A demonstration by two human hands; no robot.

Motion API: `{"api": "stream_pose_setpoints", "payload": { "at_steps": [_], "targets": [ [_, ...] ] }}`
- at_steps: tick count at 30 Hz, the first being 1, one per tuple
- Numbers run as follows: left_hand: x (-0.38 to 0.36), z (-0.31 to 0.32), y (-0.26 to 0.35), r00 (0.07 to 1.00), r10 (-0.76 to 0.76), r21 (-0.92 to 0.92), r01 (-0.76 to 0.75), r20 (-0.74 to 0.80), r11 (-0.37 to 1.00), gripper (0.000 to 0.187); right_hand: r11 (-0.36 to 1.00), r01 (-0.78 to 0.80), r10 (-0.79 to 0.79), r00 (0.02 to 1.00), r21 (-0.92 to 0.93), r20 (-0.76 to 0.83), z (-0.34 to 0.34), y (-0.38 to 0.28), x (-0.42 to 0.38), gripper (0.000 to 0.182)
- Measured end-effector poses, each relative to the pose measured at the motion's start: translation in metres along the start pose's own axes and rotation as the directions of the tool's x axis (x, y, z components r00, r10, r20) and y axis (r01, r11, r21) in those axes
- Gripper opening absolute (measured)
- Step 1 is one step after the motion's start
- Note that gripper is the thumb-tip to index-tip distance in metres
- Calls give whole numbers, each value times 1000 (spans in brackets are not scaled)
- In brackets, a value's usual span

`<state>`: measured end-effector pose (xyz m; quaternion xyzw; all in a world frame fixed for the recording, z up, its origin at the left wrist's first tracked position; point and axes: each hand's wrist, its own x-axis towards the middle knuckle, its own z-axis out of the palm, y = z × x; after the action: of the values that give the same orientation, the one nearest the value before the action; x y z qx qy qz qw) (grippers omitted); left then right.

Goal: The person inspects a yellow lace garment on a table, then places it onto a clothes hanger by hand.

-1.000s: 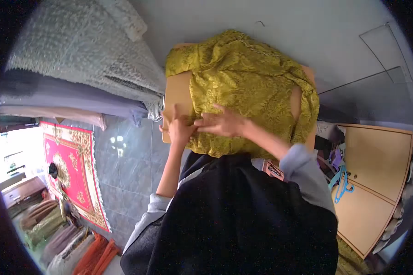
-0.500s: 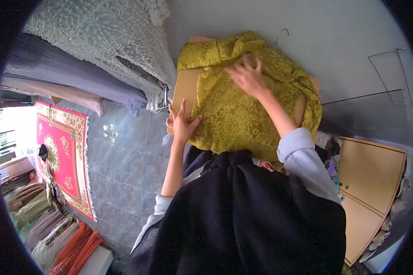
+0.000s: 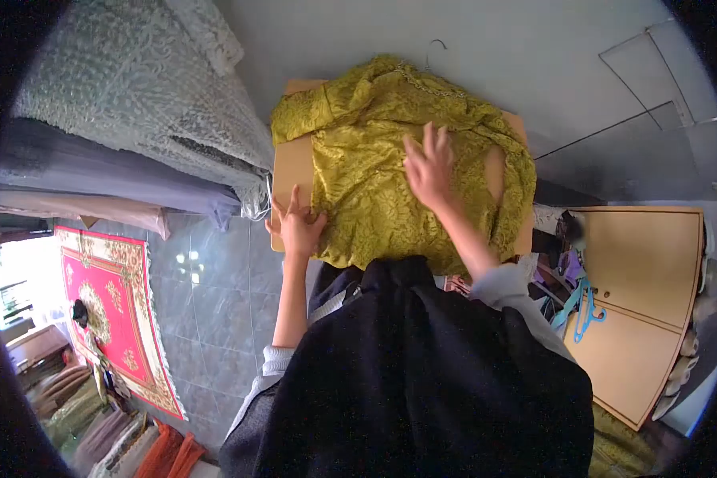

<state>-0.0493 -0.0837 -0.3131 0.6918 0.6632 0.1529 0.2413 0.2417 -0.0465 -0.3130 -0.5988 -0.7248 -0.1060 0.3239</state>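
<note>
A mustard-yellow lace garment (image 3: 382, 199) lies spread over a light wooden table (image 3: 295, 166), its far part bunched in folds with a beaded trim along it. My left hand (image 3: 299, 229) rests at the table's left edge with fingers spread, the thumb side at the cloth's edge. Over the middle of the garment is my right hand (image 3: 430, 169), its fingers stretched out and apart, nothing in them. Bare table shows through at the right, between the body of the cloth and a narrow strip of it.
White lace (image 3: 143, 103) and lilac fabric (image 3: 111, 167) hang at the left. A red patterned rug (image 3: 107, 311) lies on grey tiles, near rows of folded fabrics (image 3: 111, 422). Right of me stand a wooden cabinet (image 3: 637, 279) and blue hangers (image 3: 588, 317). A metal hook (image 3: 438, 44) shows beyond the table.
My right hand has come back toward me over the cloth, and the folds near it lie differently. My left hand stays at the table's left edge. The whole view has shifted.
</note>
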Motion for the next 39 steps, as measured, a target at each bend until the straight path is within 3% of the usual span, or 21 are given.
{"api": "stream_pose_setpoints", "payload": {
  "at_steps": [2, 3, 5, 6, 9, 10, 12, 13, 14, 16, 18, 21, 22, 24, 27, 29, 31, 34, 35, 37, 39],
  "targets": [
    [4, -6, 1, 996, -94, 53, 94, -3, 994, 30, 979, 136, -194, 854, 152, 482, -28, -23, -27, 48],
    [7, -12, 3, 993, -116, 121, 112, 20, 986, 45, 884, 462, -432, 745, 73, 508, -39, -15, -34, 42],
    [20, -26, 11, 993, -103, 63, 106, -52, 992, 53, 984, 157, -104, 891, -85, 442, -57, 5, -34, 37],
    [30, -32, 15, 988, -101, 0, 102, -119, 995, 61, 990, -45, 80, 960, -134, 269, -51, 30, -40, 36],
    [74, -38, 28, 969, 76, 87, -57, -236, 995, 71, 899, -437, 437, 899, -9, -43, -61, 50, -21, 32],
    [86, -45, 47, 960, 115, 131, -84, -254, 988, 71, 927, -374, 369, 922, -30, -114, -50, 57, -18, 35],
    [117, -42, 58, 936, 250, 240, -190, -250, 952, 67, 933, -356, 357, 934, -50, 12, -51, 32, -2, 35],
    [131, -40, 66, 944, 231, 256, -170, -234, 952, 62, 925, -360, 359, 933, 123, 33, -40, 27, 1, 34],
    [135, -42, 68, 940, 243, 258, -180, -239, 949, 62, 957, -290, 290, 957, 24, 25, -29, 17, 7, 34],
    [145, -48, 74, 960, 196, 296, -132, -198, 946, 58, 928, -319, 308, 947, 193, 88, -28, -2, 5, 37],
    [128, -55, 84, 955, 181, 220, -129, -235, 967, 55, 915, -367, 342, 926, 168, 163, -42, -16, 2, 37],
    [91, -44, 85, 952, 207, 128, -182, -226, 975, 55, 884, -420, 442, 894, -207, 73, -59, 5, -34, 38],
    [72, -43, 95, 971, 185, 129, -166, -154, 978, 54, 759, -640, 650, 742, -115, 161, -73, 16, -44, 44],
    [43, -23, 103, 957, 282, 131, -271, -68, 954, 45, 668, -625, 640, 760, -405, -118, -101, 34, -80, 57],
    [8, 8, 122, 920, 382, 113, -390, 89, 914, 34, 469, -792, 784, 577, -392, -229, -127, 58, -139, 70],
    [-3, 14, 140, 849, 509, 24, -517, 144, 856, 25, 144, -843, 935, 288, -518, -209, -148, 52, -156, 78],
    [-9, 21, 155, 775, 597, -2, -610, 205, 792, 21, 148, -867, 931, 285, -475, -229, -152, 58, -173, 73],
    [-21, 18, 187, 699, 649, -40, -671, 301, 741, 24, 300, -855, 836, 449, -423, -315, -164, 56, -157, 37],
    [-26, 26, 191, 680, 699, -94, -699, 220, 709, 33, 299, -855, 837, 448, -423, -315, -173, 51, -141, 37],
    [-40, 23, 212, 666, 715, -116, -710, 213, 695, 40, 635, -711, 629, 703, -302, -333, -191, 36, -109, 35],
    [-52, 16, 228, 639, 739, -166, -722, 214, 672, 62, 731, -657, 605, 749, -183, -271, -202, 7, -73, 34]
  ]
}}
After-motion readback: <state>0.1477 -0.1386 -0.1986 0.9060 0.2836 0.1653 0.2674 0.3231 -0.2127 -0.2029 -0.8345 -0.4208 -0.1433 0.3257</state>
